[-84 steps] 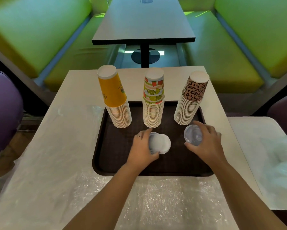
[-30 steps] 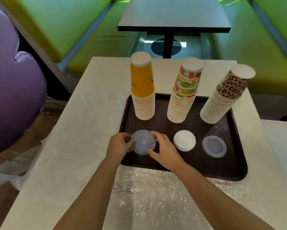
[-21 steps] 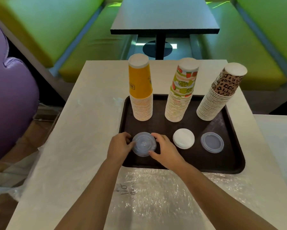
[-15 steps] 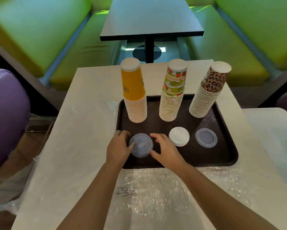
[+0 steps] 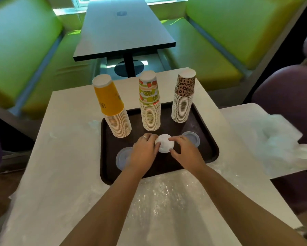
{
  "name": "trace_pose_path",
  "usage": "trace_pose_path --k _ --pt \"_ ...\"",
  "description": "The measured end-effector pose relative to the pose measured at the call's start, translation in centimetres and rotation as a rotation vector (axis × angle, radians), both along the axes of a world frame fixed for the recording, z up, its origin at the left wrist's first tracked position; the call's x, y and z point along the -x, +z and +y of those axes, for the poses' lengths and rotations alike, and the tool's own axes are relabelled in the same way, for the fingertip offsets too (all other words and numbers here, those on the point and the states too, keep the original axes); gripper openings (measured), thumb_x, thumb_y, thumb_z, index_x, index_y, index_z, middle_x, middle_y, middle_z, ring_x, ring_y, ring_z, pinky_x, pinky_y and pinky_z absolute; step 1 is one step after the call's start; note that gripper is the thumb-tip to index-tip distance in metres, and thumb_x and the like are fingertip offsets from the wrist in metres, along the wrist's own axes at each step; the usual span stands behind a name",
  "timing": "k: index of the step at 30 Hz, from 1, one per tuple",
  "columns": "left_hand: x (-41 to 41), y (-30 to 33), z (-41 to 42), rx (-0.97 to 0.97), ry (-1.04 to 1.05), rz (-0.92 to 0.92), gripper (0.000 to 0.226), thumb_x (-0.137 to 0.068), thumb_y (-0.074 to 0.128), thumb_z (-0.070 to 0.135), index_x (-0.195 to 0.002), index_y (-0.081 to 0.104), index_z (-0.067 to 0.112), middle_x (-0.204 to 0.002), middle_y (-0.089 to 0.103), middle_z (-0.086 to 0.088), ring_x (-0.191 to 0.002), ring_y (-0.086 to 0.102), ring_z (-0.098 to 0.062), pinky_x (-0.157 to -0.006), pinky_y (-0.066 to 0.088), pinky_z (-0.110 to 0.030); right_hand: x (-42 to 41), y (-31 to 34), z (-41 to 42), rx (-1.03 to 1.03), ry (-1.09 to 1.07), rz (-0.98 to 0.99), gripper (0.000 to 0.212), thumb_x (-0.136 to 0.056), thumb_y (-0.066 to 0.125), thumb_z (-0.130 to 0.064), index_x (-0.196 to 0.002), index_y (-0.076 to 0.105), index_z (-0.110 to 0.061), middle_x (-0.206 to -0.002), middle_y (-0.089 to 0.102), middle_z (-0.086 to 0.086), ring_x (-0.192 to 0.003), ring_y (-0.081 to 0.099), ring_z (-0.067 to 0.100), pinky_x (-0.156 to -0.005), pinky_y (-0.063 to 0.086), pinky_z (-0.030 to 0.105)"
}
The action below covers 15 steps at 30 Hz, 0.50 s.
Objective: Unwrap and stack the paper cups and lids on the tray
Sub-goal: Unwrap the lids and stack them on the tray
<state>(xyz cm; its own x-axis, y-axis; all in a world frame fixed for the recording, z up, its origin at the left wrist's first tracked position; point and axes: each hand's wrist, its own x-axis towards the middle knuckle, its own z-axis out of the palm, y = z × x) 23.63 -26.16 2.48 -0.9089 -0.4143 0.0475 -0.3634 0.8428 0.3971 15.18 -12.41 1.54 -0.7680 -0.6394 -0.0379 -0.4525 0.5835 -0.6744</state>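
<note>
Your left hand (image 5: 144,148) and right hand (image 5: 184,151) reach over the tray's near edge, forearms angled inward, fingers curled to pinch the round white lids (image 5: 164,143) from both sides at mid-tray. The dark brown tray (image 5: 106,167) has a raised rim. Clear, glossy plastic lids lie at the left (image 5: 121,158) and right (image 5: 191,137). Behind stand three ribbed stacks of upturned paper cups: yellow (image 5: 113,107), fruit-print (image 5: 150,103), leopard-print (image 5: 183,98). Crinkled plastic wrap (image 5: 163,201) covers the table.

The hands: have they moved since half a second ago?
Yes. Then both held the clear lid stack before the yellow cup stack. Now left hand and right hand flank the white lid stack, further right.
</note>
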Motion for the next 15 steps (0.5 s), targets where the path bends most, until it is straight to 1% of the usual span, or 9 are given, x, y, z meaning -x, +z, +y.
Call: trace_pose_path --k 3,5,9,11,13,15 --pt "2.7 0.7 2.6 -0.013 -0.061 0.001 0.044 -0.1 0.041 0.034 -0.14 0.041 0.016 -0.141 0.045 -0.006 -0.126 0.044 -0.022 -0.1 0.042 -0.038 2.1 0.6 2.9 0.01 -0.052 0.028 0.041 -0.086 0.067 -0.02 -0.126 0.056 -0.019 -0.13 0.051 0.001 -0.117 0.051 0.017 -0.098 0.047 0.031" --pt "4.5 1.0 4.4 -0.002 -0.103 0.036 0.047 -0.099 0.043 0.035 -0.141 0.04 0.015 -0.141 0.045 -0.007 -0.125 0.046 -0.023 -0.099 0.044 -0.04 3.5 1.0 4.9 0.017 -0.089 0.054 0.043 -0.085 0.068 -0.02 -0.126 0.056 -0.018 -0.13 0.051 0.001 -0.116 0.053 0.018 -0.097 0.048 0.032" --pt "8.7 2.0 9.2 -0.048 -0.171 0.062 0.048 -0.099 0.044 0.033 -0.142 0.037 0.016 -0.143 0.043 -0.007 -0.128 0.043 -0.024 -0.101 0.042 -0.044 6.9 1.4 9.9 0.018 -0.177 0.125 0.042 -0.086 0.067 -0.019 -0.126 0.055 -0.018 -0.131 0.051 0.002 -0.117 0.052 0.017 -0.099 0.045 0.032" --pt "10.9 2.2 11.7 -0.037 -0.2 0.053 0.049 -0.099 0.042 0.036 -0.143 0.036 0.016 -0.145 0.04 -0.006 -0.129 0.044 -0.023 -0.102 0.042 -0.044 8.4 1.4 12.4 0.004 -0.219 0.141 0.042 -0.086 0.067 -0.02 -0.126 0.055 -0.019 -0.132 0.05 0.002 -0.118 0.051 0.018 -0.1 0.044 0.033" --pt "12.9 2.0 14.2 -0.048 -0.211 0.03 0.051 -0.099 0.041 0.038 -0.145 0.033 0.017 -0.148 0.036 -0.006 -0.132 0.039 -0.024 -0.104 0.04 -0.044 9.9 1.1 14.9 -0.015 -0.259 0.147 0.044 -0.085 0.068 -0.021 -0.127 0.054 -0.02 -0.134 0.048 0.003 -0.119 0.049 0.02 -0.1 0.044 0.036" --pt "14.7 1.6 16.7 -0.077 -0.229 0.013 0.053 -0.099 0.039 0.041 -0.146 0.029 0.018 -0.15 0.034 -0.007 -0.135 0.036 -0.026 -0.105 0.038 -0.045 11.2 0.7 17.4 -0.039 -0.311 0.152 0.049 -0.085 0.068 -0.022 -0.13 0.05 -0.02 -0.137 0.043 0.004 -0.122 0.045 0.022 -0.101 0.042 0.036"
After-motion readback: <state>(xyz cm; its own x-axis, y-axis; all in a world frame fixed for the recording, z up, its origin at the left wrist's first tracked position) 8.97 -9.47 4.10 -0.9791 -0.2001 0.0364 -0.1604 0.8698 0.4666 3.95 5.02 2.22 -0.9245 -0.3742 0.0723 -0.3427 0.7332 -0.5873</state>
